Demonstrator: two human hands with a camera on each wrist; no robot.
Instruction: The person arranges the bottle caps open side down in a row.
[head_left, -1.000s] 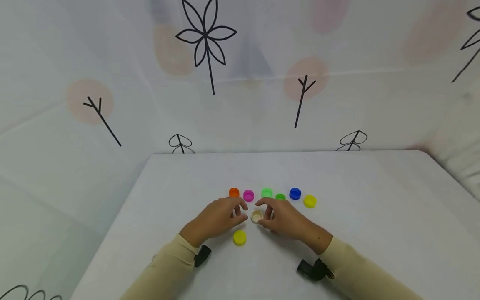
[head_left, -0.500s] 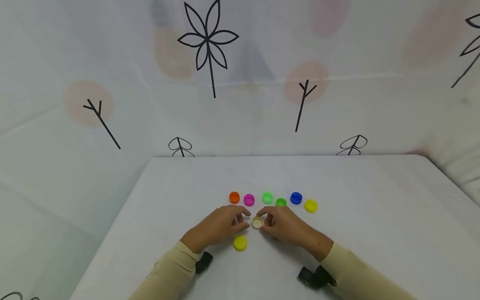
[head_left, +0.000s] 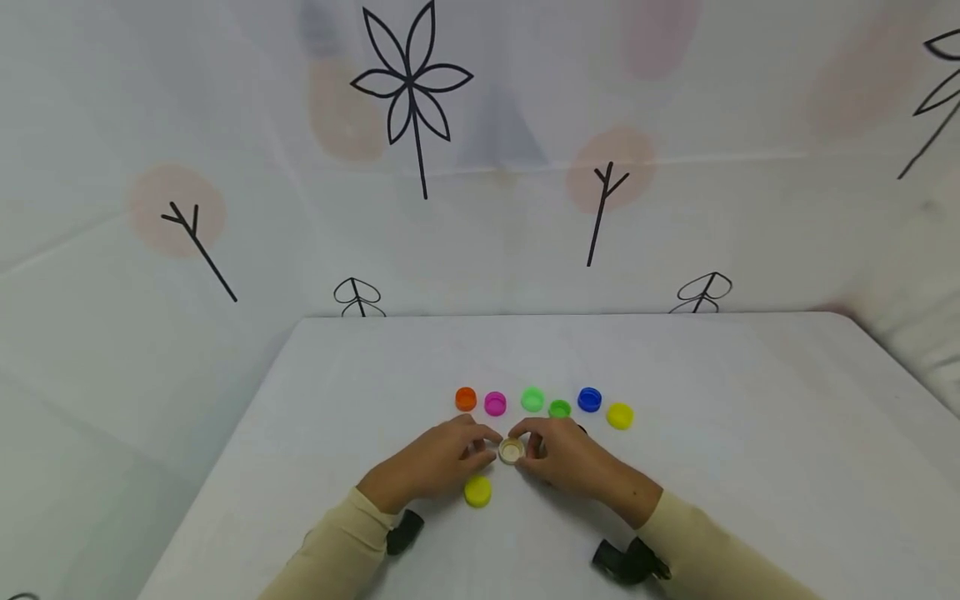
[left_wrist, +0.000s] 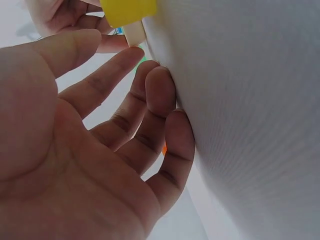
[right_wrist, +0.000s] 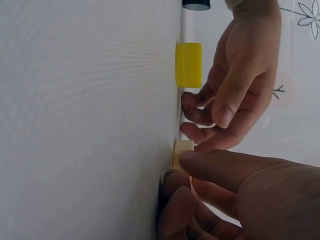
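Fingers of the right hand (head_left: 566, 457) are pinched on the beige cap (head_left: 512, 452); the left hand (head_left: 426, 463), loosely curved, has been brought nearer, so 2-sided steadying seems possible.

Screened-off work area, building type indeterminable: white counter (head_left: 735, 433); creased pale backdrop (head_left: 495, 250) printed with line-drawn flowers (head_left: 410, 82), twigs (head_left: 599, 214), pastel spots (head_left: 150, 212).

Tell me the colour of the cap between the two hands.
The cap is cream, seen best in the head view.
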